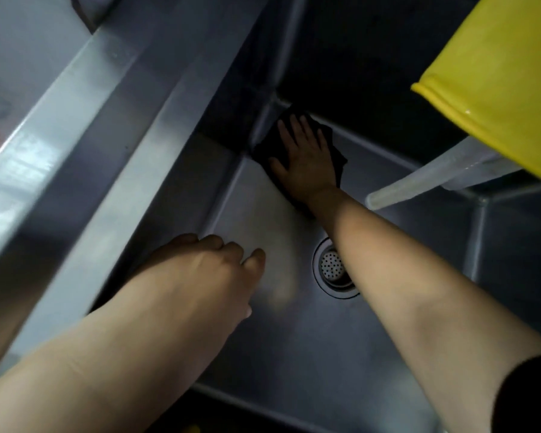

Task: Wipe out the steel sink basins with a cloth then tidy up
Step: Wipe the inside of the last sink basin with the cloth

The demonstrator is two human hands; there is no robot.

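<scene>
Head view: right hand (pixel 305 160) presses a dark cloth (pixel 334 151) flat-fingered into the steel sink basin's (pixel 294 354) far corner; left hand (pixel 210 273), loosely curled, grasps nothing near the drain (pixel 333 267).

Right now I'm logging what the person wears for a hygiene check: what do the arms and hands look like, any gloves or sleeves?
No gloves: the left hand and right hand are bare, as are both forearms. A dark sleeve shows, pushed up the right arm. No rings, watch or markings are visible.
</scene>
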